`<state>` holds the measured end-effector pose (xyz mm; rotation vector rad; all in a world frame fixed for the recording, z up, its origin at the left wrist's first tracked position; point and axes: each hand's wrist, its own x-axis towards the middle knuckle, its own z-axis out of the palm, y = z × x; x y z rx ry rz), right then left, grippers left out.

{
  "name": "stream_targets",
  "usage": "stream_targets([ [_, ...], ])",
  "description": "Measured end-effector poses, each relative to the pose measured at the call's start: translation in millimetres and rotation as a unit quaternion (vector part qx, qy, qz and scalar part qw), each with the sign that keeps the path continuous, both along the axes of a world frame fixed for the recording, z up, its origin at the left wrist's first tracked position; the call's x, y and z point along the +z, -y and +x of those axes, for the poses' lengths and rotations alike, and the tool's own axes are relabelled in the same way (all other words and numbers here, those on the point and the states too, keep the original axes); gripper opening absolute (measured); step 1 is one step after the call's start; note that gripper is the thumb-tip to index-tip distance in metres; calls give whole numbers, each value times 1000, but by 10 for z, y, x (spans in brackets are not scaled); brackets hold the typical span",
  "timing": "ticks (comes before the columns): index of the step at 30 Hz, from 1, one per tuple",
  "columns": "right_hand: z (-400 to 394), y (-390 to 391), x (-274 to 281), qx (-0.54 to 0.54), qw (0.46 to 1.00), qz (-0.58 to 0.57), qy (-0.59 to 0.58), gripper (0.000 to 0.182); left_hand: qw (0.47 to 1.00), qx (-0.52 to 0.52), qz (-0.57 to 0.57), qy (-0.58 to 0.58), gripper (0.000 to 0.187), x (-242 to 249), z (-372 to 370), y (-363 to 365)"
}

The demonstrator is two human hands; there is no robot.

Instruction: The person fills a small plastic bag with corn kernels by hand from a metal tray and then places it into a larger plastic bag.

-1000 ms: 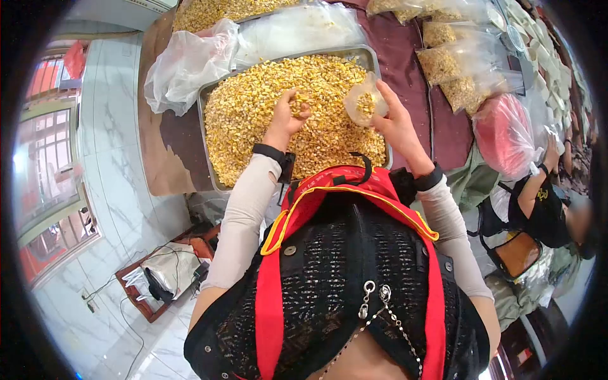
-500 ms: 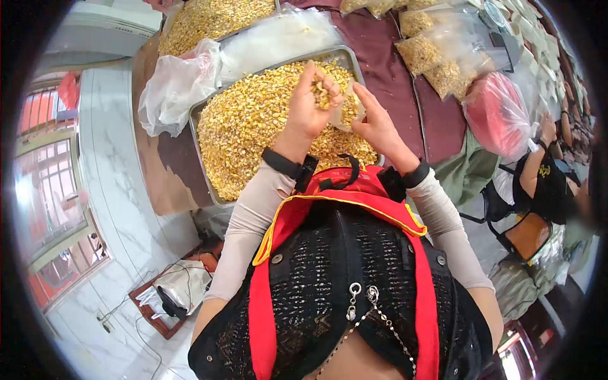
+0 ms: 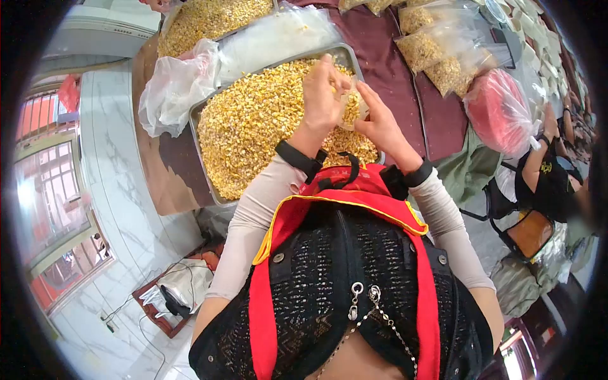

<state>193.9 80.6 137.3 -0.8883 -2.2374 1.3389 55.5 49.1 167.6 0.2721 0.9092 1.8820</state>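
A metal tray lies in front of me, heaped with yellow corn kernels. Over its right side, my left hand is turned inward with curled fingers, against the mouth of a small clear plastic bag. Yellow kernels show inside the bag and between the hands. My right hand is closed on the bag's right side, thumb below and fingers above. The left palm is mostly hidden, so how many kernels it still holds cannot be seen.
Behind stands a second tray of kernels. A crumpled plastic bag and flat clear bags lie beside the trays. Filled bags and a pink bundle in plastic are at the right. Another person sits beyond.
My left hand has turned from holding kernels in its upturned fingers to facing the bag, shifting slightly right. Kernels now show in the bag. My right hand has barely moved.
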Motion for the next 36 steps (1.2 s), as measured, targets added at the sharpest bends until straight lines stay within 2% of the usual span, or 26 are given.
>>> stream_targets([
  [3,29,-53,-50,-12,998,-46,-42,70,1000,10,-6,2,32,-66,-276,48],
  [5,51,-104,-69,-37,996,-71,-33,69,999,25,-35,-7,31,-353,-519,104],
  [7,77,-146,-211,-40,997,-58,-37,70,986,13,-161,-40,32,-735,-751,189],
  [8,79,-165,-201,-40,998,-46,-34,70,986,14,-163,-39,32,-881,-803,213],
  [10,64,-173,-103,-47,997,-60,-32,70,931,18,-323,-169,25,-1151,-869,261],
  [11,58,-178,-115,-47,997,-61,-29,70,931,17,-324,-167,25,-1347,-886,313],
  [12,58,-186,-135,-52,996,-74,-24,70,814,20,-315,-488,19,-1506,-881,370],
  [13,58,-198,-148,-58,994,-86,-18,70,601,20,-268,-752,14,-1661,-892,400],
  [14,56,-214,-156,-58,994,-86,-15,70,540,-31,-296,-787,13,-1509,-755,434],
  [15,54,-226,-162,-59,995,-82,-8,68,542,-33,-296,-786,13,-1510,-635,470],
  [17,53,-244,-157,-60,995,-80,2,67,369,-220,-267,-863,15,-1518,-436,507],
  [18,58,-251,-130,-62,994,-90,-7,67,371,-221,-267,-861,15,-1602,-349,553],
  [20,54,-262,-96,-64,993,-102,-15,66,393,-190,-130,-890,16,-1755,-214,643],
  [23,47,-273,-93,-73,989,-129,2,66,398,-174,-100,-895,17,-1824,-147,662],
  [25,24,-279,-100,-69,989,-131,-20,66,394,-179,-81,-898,21,-1809,-196,668],
  [27,-14,-287,-84,-61,989,-132,-18,66,350,-223,-11,-910,21,-1811,-276,656],
  [28,-29,-293,-73,-58,989,-132,-17,66,355,-211,29,-910,19,-1816,-324,644],
  [29,-35,-294,-77,-57,990,-131,-18,66,354,-210,28,-911,19,-1822,-380,614],
  [31,-10,-274,-102,-52,991,-121,-19,65,311,-275,1,-910,15,-1835,-478,588],
  [32,4,-268,-104,-53,991,-122,-19,65,337,-238,3,-911,11,-1721,-578,595],
  [33,17,-256,-110,-52,993,-108,-22,65,336,-240,2,-911,11,-1664,-655,605],
  [35,13,-230,-133,-49,994,-97,-30,66,295,-205,-66,-931,8,-1545,-816,634],
  [36,2,-227,-149,-47,993,-99,-35,65,302,-185,-57,-934,8,-1450,-897,661],
])
